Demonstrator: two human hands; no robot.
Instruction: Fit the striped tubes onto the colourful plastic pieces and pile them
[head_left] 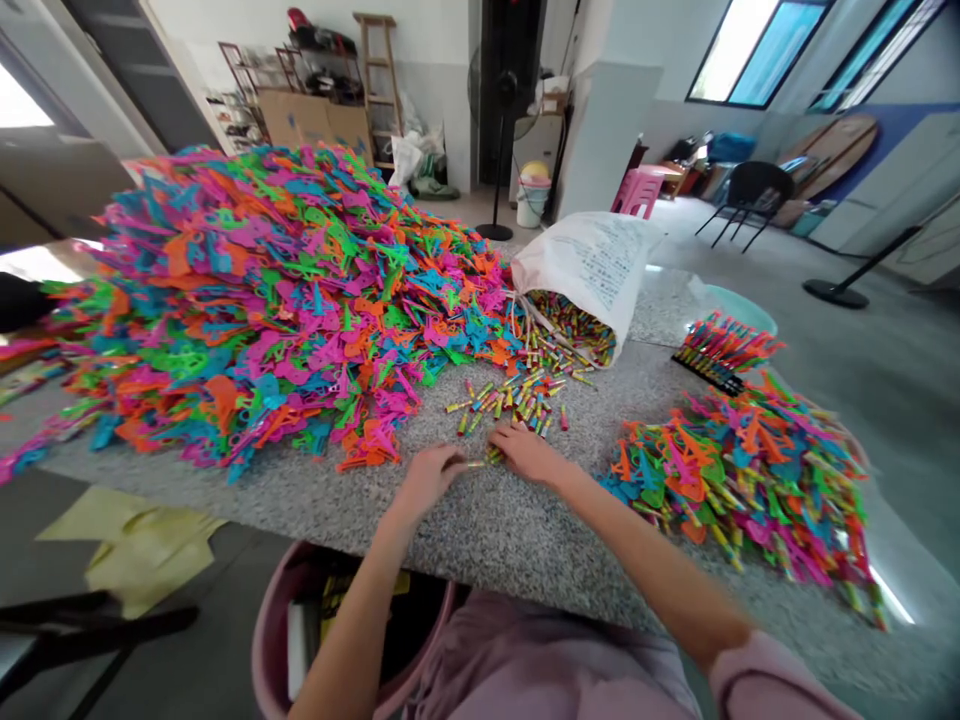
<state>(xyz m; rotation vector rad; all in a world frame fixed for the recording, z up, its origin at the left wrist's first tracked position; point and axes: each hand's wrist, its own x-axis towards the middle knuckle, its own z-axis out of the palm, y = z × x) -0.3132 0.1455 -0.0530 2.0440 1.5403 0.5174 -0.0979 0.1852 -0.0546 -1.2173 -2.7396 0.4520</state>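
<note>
Pinching sm. tube (475, 464) w/ L hand (430, 478); touching other tubes (493, 455) on desk (487, 540) w/ R hand (525, 452), can't tell if gripping.

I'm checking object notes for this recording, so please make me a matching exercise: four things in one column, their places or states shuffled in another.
1. White sack
2. Pink tub
3. Right hand
4. Black chair

A. At small patterned tubes
B. On the floor in the right background
C. Lying open-mouthed on the table
D. Below the table's near edge

Pairs: 1-C, 2-D, 3-A, 4-B
</note>
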